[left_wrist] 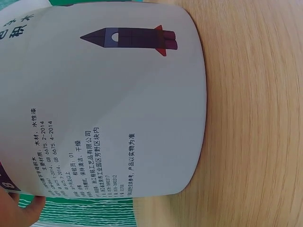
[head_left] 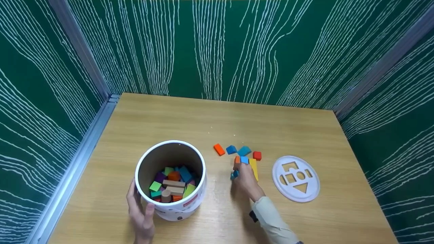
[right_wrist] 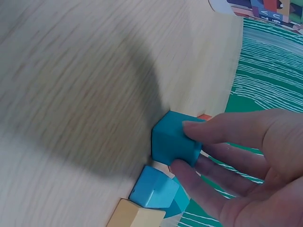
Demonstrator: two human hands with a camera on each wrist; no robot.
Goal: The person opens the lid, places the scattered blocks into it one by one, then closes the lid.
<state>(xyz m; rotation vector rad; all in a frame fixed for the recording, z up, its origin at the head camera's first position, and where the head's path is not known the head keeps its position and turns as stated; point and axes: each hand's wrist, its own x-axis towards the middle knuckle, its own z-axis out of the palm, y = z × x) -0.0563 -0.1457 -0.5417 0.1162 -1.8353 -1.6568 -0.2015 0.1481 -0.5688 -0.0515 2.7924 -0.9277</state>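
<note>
While resting the left hand [head_left: 141, 220] wide against the white tub [head_left: 188, 206] of blocks [head_left: 173, 183], pinches a teal block [right_wrist: 171, 139] with the right hand [head_left: 248, 182] beside a blue block [right_wrist: 154, 188].

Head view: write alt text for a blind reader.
A right hand pinches a teal block beside loose blocks on a wooden table while the left hand touches a white tub of blocks. A white disc with cutouts lies at right.
</note>
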